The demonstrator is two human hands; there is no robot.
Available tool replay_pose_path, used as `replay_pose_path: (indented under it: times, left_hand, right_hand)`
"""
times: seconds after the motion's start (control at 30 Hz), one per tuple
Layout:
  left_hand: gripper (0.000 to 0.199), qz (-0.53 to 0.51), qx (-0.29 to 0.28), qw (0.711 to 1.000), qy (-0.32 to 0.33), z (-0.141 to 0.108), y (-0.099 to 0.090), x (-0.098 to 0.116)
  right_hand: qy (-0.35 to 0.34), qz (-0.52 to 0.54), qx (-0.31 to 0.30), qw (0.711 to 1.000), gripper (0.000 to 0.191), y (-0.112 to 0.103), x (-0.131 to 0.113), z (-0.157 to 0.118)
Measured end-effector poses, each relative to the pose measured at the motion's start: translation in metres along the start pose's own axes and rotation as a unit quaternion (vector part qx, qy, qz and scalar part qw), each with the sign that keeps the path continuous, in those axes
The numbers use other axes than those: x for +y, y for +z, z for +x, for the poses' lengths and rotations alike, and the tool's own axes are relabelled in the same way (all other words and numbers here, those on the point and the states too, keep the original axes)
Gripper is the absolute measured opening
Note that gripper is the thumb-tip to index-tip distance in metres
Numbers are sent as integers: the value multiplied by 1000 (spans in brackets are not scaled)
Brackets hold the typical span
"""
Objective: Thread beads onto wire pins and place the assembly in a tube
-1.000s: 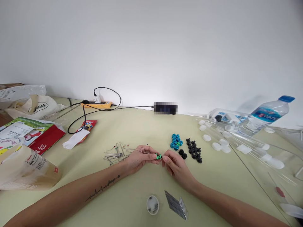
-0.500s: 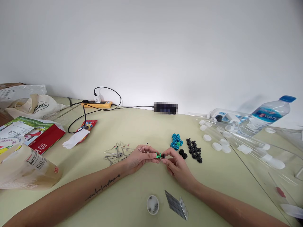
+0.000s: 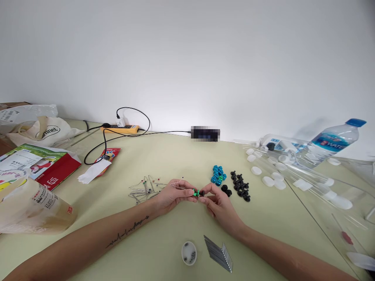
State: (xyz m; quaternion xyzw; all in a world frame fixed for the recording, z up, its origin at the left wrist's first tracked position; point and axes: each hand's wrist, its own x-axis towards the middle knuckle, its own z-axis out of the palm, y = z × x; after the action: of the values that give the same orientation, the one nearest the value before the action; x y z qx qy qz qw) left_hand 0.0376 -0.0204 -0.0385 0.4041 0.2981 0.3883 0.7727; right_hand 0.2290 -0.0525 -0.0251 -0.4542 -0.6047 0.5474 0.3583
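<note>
Near the middle of the table my left hand (image 3: 175, 195) pinches a small green plastic piece (image 3: 195, 192). A thin bent wire with a dark tip (image 3: 177, 183) sticks out over its knuckles. My right hand (image 3: 217, 203) grips a small black plastic part (image 3: 202, 193) against the right side of the green piece; whether the two are joined I cannot tell. To the left of my left hand lies a loose pile of thin metal wires (image 3: 145, 189) with coloured tips. Beyond my right hand are a cluster of blue knobs (image 3: 218, 175), two round black pieces (image 3: 226, 190) and several black stemmed parts (image 3: 240, 186).
A white cup (image 3: 189, 253) with small metal bits and a row of bent metal rods (image 3: 218, 253) lie in front. Clear tubes and white caps (image 3: 256, 170) lie right, near a water bottle (image 3: 334, 142). A drink cup (image 3: 52, 207), carton (image 3: 58, 168) and power strip (image 3: 120, 128) are left.
</note>
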Motion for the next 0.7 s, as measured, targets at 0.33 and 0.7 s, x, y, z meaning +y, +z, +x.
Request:
replay_pose_path:
  times: [0.33,0.7]
  left_hand:
    - [25,13,-7,1000,-5,0,1,0]
    - [26,11,0,1000,3,-1,4,1]
  right_hand:
    - [-4,-25,-14,1000,38,-1,2,0]
    - [-5,-56,-9,998,43,0,-2,0]
